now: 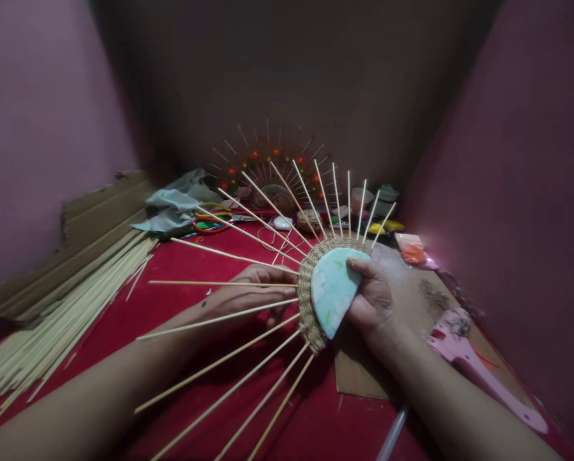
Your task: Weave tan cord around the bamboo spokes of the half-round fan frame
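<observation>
A half-round piece (335, 288) is held up in front of me. It has a light blue floral cloth face, a braided twine rim (305, 301) along its curve, and thin wooden sticks (220, 282) fanning out from the rim. My right hand (376, 298) grips its straight edge, with the thumb on the cloth and the other fingers mostly hidden behind. My left hand (261, 291) is behind the sticks on the left side, fingers bent at the rim and partly covered; its grip there looks light.
A bundle of loose sticks (85, 301) lies left beside cardboard (104, 218). Scissors (220, 221) and grey-green cloth (176, 198) lie behind. A similar decorated half-round (275, 173) stands at the back. A pink glue gun (483, 371) rests on cardboard (364, 371) at right, on red cloth (191, 256).
</observation>
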Motion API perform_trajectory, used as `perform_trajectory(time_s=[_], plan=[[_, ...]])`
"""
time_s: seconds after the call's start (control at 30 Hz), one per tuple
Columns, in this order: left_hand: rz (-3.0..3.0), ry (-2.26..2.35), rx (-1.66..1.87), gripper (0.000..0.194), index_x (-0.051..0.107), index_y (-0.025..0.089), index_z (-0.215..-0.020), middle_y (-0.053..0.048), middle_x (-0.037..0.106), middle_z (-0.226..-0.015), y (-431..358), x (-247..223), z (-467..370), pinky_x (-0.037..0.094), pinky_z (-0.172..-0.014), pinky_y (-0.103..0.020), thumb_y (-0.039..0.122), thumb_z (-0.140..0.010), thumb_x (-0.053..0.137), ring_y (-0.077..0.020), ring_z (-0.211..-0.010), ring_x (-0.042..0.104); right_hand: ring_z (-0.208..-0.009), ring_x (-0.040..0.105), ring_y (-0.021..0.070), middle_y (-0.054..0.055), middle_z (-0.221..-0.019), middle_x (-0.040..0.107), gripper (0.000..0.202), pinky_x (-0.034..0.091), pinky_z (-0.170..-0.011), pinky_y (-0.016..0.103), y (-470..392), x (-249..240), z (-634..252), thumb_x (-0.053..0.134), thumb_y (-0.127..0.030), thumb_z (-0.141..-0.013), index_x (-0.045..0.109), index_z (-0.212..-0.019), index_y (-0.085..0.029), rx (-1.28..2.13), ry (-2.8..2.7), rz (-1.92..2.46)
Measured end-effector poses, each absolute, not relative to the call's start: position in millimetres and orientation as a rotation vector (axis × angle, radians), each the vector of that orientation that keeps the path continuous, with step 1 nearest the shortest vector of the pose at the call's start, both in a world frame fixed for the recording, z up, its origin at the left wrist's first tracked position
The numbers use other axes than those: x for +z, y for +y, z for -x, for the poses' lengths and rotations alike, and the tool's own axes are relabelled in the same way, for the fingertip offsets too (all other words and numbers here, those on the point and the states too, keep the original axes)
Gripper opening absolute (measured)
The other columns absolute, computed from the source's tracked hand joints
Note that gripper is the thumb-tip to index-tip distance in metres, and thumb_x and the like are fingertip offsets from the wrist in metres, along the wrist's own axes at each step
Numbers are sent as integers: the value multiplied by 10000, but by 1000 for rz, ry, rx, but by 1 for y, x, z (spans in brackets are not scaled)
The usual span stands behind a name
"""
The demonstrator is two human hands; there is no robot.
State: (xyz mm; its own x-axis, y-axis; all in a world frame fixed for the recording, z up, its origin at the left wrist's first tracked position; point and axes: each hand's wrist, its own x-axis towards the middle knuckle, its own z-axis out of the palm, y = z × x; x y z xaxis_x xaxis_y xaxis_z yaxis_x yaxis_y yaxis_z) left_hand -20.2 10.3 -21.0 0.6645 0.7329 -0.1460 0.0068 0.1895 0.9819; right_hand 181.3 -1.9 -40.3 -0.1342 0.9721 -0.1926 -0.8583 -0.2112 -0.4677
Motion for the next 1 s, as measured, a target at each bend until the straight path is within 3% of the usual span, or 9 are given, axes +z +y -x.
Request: perform_trajectory(time_s=[0.1,0.27,0.43,0.57,0.67,0.77,1.0], plan=[[-1262,744,596,269,688,173,-969,-54,665,-810,9,-15,23,395,-463,-177,267,-717,692,-75,-528,516,-709,665,232,63,-706,726,198,470,-887,468,-1,-40,-181,588,-136,-578,664,-760,-131,1699,-268,547],[-1174,729,590,187,675,138,-900,-8,565,-560,12,-17,24,394,-437,-183,255,-758,641,-72,-444,473,-702,660,225,60,-716,725,196,470,-887,466,-1,-40,-182,585,-140,-580,660,-761,-133,1707,-266,555],[-1243,672,350,321,635,140,-1032,-37,601,-602,16,-25,28,407,-377,-191,355,-796,597,-104,-427,528,-689,656,224,45,-676,719,171,487,-861,479,-3,-37,-178,569,-109,-572,651,-716,-150,1681,-202,601],[-1366,691,415,362,606,169,-1124,-7,583,-621,14,-29,27,433,-434,-190,359,-817,570,-72,-430,494,-632,657,210,33,-631,712,165,508,-838,457,-4,-35,-173,587,-76,-559,645,-695,-152,1630,-145,627],[-1743,726,566,306,629,191,-1098,-41,643,-784,15,-34,23,505,-653,-269,323,-844,519,-125,-626,580,-620,662,206,29,-615,708,159,515,-829,448,-3,-37,-170,610,-59,-567,646,-692,-150,1590,-113,644],[-2187,740,723,253,643,205,-1043,-56,641,-974,19,-40,21,475,-830,-315,269,-852,490,-177,-879,583,-665,675,226,24,-588,697,150,509,-839,462,-5,-39,-169,626,-51,-553,639,-667,-149,1637,-136,636],[-2498,742,908,166,620,190,-802,-44,623,-903,21,-36,21,467,-845,-285,258,-857,478,-181,-995,534,-767,682,246,39,-635,714,209,496,-857,456,-13,-38,-172,635,-63,-513,649,-708,-138,1917,-379,608]])
